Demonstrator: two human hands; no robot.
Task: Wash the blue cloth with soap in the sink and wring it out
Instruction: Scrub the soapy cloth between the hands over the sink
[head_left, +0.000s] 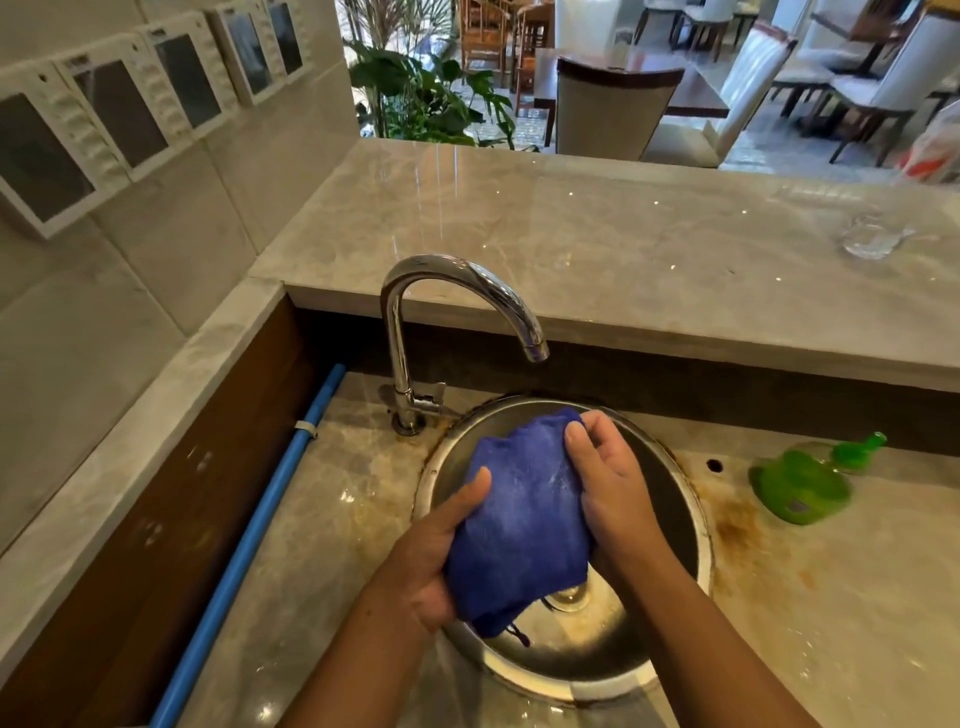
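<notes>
**Blue cloth (519, 519) held bunched over a round steel sink (702, 545)**

The blue cloth is held bunched above the sink, just over the drain, probably so that any drips fall into the basin. It is gripped from both sides. The left hand (441, 561) is closed round its lower left part, with the thumb laid across the front. The right hand (608, 483) has its fingers curled over the upper right edge. The hold looks suited to rubbing or squeezing. No water is seen running from the chrome faucet (457, 291) behind. A green pump bottle (802, 483), likely soap, is lying on the marble desk (337, 545), well to the right.
</notes>
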